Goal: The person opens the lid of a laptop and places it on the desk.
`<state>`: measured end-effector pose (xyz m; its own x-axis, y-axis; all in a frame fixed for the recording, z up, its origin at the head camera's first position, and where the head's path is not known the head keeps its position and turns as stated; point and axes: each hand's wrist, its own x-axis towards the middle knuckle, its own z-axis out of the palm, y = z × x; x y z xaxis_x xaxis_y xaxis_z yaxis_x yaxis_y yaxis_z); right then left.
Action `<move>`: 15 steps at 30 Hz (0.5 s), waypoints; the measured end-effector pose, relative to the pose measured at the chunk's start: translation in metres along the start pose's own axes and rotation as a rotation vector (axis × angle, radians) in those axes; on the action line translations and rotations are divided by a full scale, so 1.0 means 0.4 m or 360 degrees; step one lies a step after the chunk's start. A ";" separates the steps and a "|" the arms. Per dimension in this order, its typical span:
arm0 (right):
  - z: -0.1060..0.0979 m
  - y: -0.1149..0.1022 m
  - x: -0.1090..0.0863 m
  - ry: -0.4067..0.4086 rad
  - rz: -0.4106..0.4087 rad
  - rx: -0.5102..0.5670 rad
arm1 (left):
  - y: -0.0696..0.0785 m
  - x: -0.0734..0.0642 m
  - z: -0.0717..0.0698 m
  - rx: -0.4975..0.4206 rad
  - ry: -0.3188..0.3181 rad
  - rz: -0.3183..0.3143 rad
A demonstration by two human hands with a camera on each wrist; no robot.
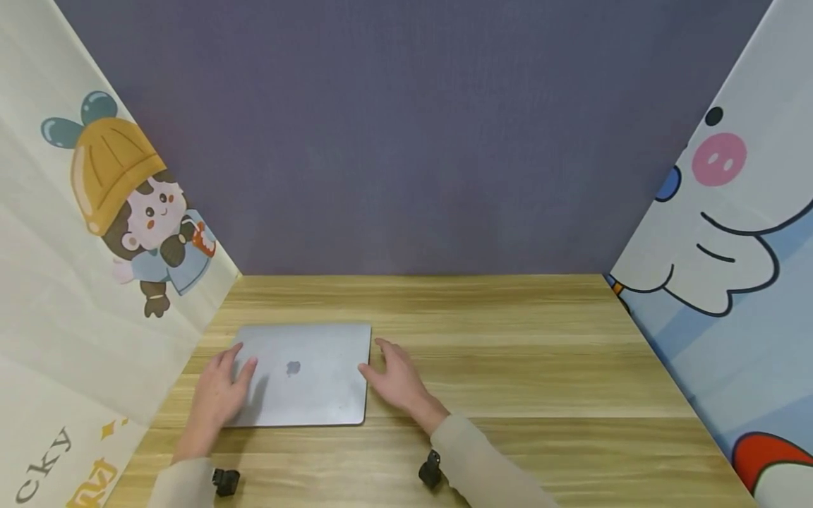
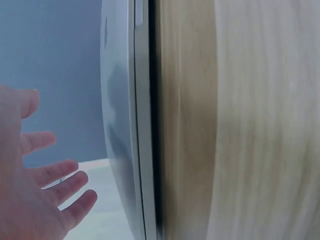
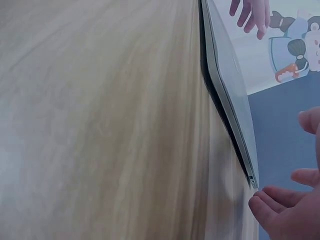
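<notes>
A closed grey laptop (image 1: 311,395) with an apple logo lies flat on the wooden table, left of the middle. My left hand (image 1: 219,388) is over its left edge, thumb and fingers spread. In the left wrist view that hand (image 2: 35,185) hovers above the lid of the laptop (image 2: 117,95), a gap showing between. By the right edge is my right hand (image 1: 400,377), its thumb tip at the edge and its fingers extended beyond it. The right wrist view has this hand (image 3: 290,210) with fingertips close to a corner of the laptop (image 3: 227,85).
The wooden table (image 1: 521,381) reaches back to a dark grey-blue panel (image 1: 419,141). White cloth with a cartoon child (image 1: 155,204) borders the left side, and a cloth with a pig-nosed cartoon (image 1: 730,212) the right. Each wrist carries a small black camera (image 1: 430,470).
</notes>
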<state>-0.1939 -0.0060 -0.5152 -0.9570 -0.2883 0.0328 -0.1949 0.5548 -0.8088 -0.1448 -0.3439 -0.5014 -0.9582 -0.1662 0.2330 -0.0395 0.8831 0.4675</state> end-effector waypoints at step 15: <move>0.041 -0.021 0.014 -0.0015 0.0022 0.0007 | -0.049 0.023 -0.021 0.0067 -0.0199 -0.0120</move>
<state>-0.1942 -0.0251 -0.5177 -0.9574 -0.2882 0.0161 -0.1808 0.5552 -0.8118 -0.1503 -0.3665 -0.5012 -0.9798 -0.1793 0.0890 -0.1223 0.8882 0.4428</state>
